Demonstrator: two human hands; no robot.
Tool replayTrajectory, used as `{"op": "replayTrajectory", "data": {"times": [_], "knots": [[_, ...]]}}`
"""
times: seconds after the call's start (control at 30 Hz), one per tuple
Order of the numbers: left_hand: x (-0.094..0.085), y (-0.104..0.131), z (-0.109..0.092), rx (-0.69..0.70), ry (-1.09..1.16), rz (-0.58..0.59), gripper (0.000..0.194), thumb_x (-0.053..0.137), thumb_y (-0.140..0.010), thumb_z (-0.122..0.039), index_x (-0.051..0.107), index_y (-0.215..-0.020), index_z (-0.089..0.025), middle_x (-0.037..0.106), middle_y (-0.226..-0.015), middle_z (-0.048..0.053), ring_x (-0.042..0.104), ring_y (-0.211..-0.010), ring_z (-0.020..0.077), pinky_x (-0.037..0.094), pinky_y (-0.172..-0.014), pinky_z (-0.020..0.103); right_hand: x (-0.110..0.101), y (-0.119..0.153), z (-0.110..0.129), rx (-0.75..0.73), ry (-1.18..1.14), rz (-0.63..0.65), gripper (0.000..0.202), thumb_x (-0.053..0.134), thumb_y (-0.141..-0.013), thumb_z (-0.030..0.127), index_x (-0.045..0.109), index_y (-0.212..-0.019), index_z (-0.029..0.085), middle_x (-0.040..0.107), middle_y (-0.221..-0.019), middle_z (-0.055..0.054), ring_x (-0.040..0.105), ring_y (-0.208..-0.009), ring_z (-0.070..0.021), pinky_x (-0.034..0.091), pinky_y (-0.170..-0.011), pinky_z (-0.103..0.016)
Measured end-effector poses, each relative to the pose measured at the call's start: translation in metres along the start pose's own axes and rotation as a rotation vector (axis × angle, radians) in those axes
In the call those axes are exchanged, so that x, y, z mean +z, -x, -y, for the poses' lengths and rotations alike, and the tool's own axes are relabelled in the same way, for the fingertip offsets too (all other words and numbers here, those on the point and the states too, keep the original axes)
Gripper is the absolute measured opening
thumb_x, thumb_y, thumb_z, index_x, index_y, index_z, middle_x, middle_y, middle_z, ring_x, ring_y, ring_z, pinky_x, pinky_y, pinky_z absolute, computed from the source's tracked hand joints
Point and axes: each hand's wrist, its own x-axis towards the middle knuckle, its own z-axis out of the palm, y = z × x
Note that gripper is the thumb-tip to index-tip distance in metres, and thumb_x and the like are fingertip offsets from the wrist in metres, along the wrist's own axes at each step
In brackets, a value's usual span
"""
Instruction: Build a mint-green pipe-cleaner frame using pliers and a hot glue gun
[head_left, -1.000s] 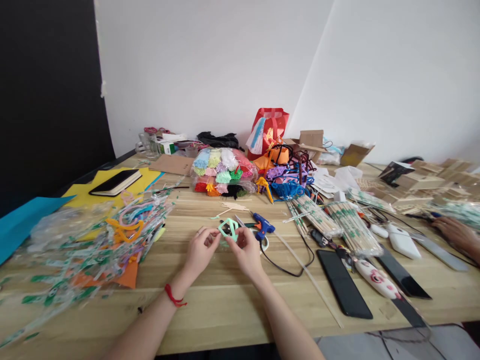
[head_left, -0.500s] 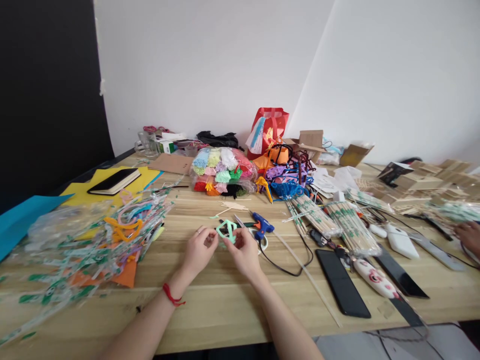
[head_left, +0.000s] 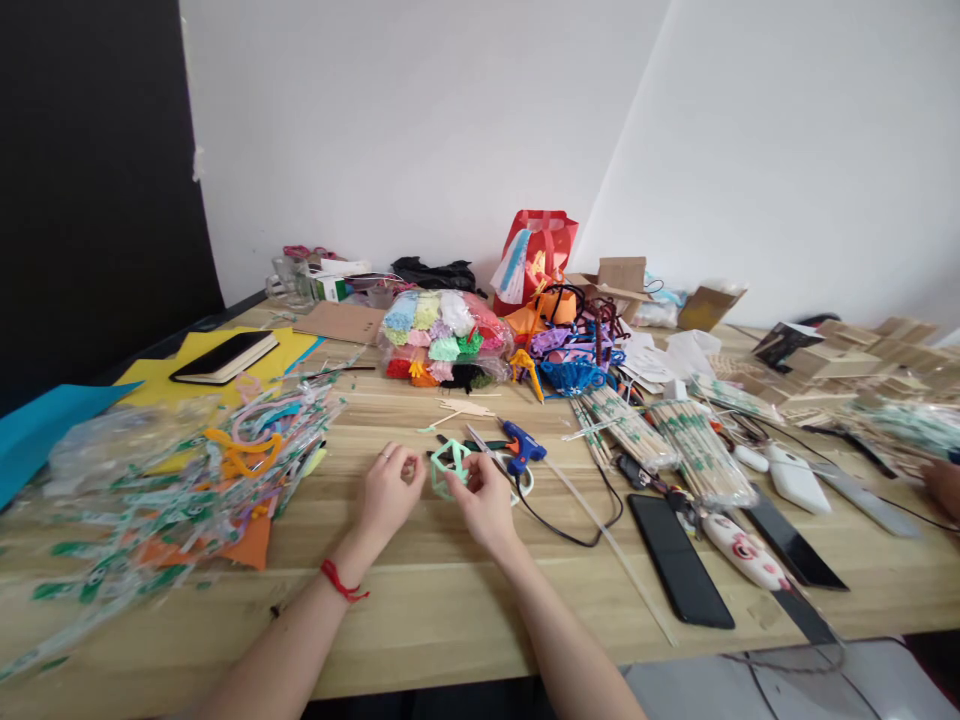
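Observation:
My right hand (head_left: 484, 500) pinches a small mint-green frame (head_left: 450, 468) by its right side, above the table. Just left of the frame is my left hand (head_left: 390, 487), its fingers curled with the tips together and apart from the frame; whether something tiny is between them is too small to tell. A blue glue gun (head_left: 522, 448) lies just beyond my right hand, beside scissors (head_left: 480, 440) with white handles. Pale wooden pieces (head_left: 466, 408) lie farther back.
Plastic wrappers (head_left: 142, 510) and orange strips spread on the left. Bagged colourful pompoms (head_left: 442, 340) and a red bag (head_left: 536, 260) stand behind. Stick bundles (head_left: 701, 455), a black phone (head_left: 679, 560) and a glue-gun cable lie right. Another person's hand (head_left: 942, 488) shows at the right edge.
My left hand has come away from the green frame and moved slightly left. The frame stays in my right hand and looks slightly turned. The other person's hand has moved farther out of view.

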Motion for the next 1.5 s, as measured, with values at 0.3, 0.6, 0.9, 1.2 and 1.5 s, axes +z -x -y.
{"op": "replayTrajectory", "data": {"times": [0.3, 0.6, 0.9, 1.2, 1.5], "knots": [[-0.012, -0.02, 0.049, -0.368, 0.213, -0.057, 0.027, 0.045, -0.083, -0.045, 0.056, -0.083, -0.02, 0.064, -0.067, 0.003, 0.061, -0.062, 0.0179, 0.044, -0.06, 0.026, -0.006, -0.009, 0.001, 0.154, -0.416, 0.03, 0.031, 0.067, -0.067, 0.044, 0.05, -0.075, 0.02, 0.049, -0.057, 0.006, 0.041, -0.041, -0.0082, 0.033, -0.038, -0.02], [-0.013, -0.009, 0.01, -0.233, 0.033, 0.128, 0.029, 0.033, -0.09, -0.039, 0.05, -0.073, -0.023, 0.052, -0.05, -0.003, 0.051, -0.048, 0.0152, 0.032, -0.051, 0.024, -0.008, -0.013, -0.007, 0.247, -0.584, 0.101, 0.034, 0.069, -0.066, 0.047, 0.059, -0.082, 0.019, 0.055, -0.059, 0.003, 0.045, -0.042, -0.0098, 0.039, -0.04, -0.024], [-0.005, -0.006, 0.017, -0.126, 0.032, 0.167, 0.03, 0.047, -0.085, -0.041, 0.062, -0.067, -0.022, 0.067, -0.067, 0.002, 0.059, -0.06, 0.0157, 0.039, -0.056, 0.024, -0.009, -0.011, -0.003, 0.286, -0.75, 0.103, 0.033, 0.075, -0.062, 0.038, 0.069, -0.088, 0.018, 0.06, -0.066, -0.001, 0.046, -0.048, -0.0106, 0.041, -0.047, -0.025], [-0.006, -0.007, 0.012, 0.033, 0.201, 0.026, 0.014, 0.059, -0.078, -0.029, 0.067, -0.072, -0.02, 0.067, -0.075, 0.004, 0.061, -0.074, 0.0184, 0.048, -0.073, 0.03, -0.011, -0.011, -0.001, 0.297, -0.83, 0.171, 0.026, 0.075, -0.065, 0.03, 0.069, -0.088, 0.018, 0.065, -0.078, -0.001, 0.047, -0.05, -0.0069, 0.039, -0.048, -0.021], [-0.01, -0.008, -0.009, -0.089, 0.605, 0.229, 0.017, 0.06, -0.074, -0.03, 0.071, -0.069, -0.018, 0.069, -0.075, 0.005, 0.062, -0.072, 0.017, 0.048, -0.066, 0.026, -0.006, -0.007, -0.001, 0.293, -0.767, 0.29, 0.026, 0.075, -0.066, 0.03, 0.063, -0.086, 0.019, 0.062, -0.069, 0.002, 0.054, -0.051, -0.009, 0.043, -0.05, -0.022]]}}
